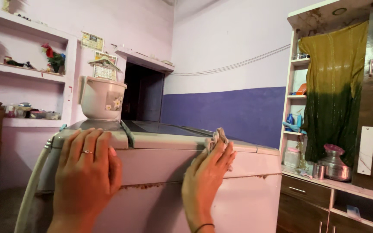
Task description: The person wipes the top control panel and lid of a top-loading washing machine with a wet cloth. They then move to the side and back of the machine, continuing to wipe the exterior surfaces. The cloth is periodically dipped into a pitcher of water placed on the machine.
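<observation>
Washer (pixel 173 190), a pale pink top-loading machine, fills the lower middle of the view; its base and left side are cut off by the frame edge, and the person's forearms run out of view at the bottom. A rusty brown line crosses its front panel, and its dark lid is partly hidden behind the front rim. The left hand (pixel 87 172), wearing a ring, lies flat with its grip spread against the upper left front. The right hand (pixel 206 177) presses a small crumpled cloth (pixel 218 137) against the top edge; most of the cloth is hidden under the fingers, so its full shape cannot be made out. A pink plastic tub (pixel 103 98) stands on the machine's far left corner. Behind it a dark doorway (pixel 143 92) shows nothing inside. To the right stands a wooden cabinet (pixel 320 196) with a steel pot (pixel 335 164) on its ledge and a yellow-green garment (pixel 333 86) hanging over its shelves. Wall shelves (pixel 22 71) at left hold small items too blurred to identify.
</observation>
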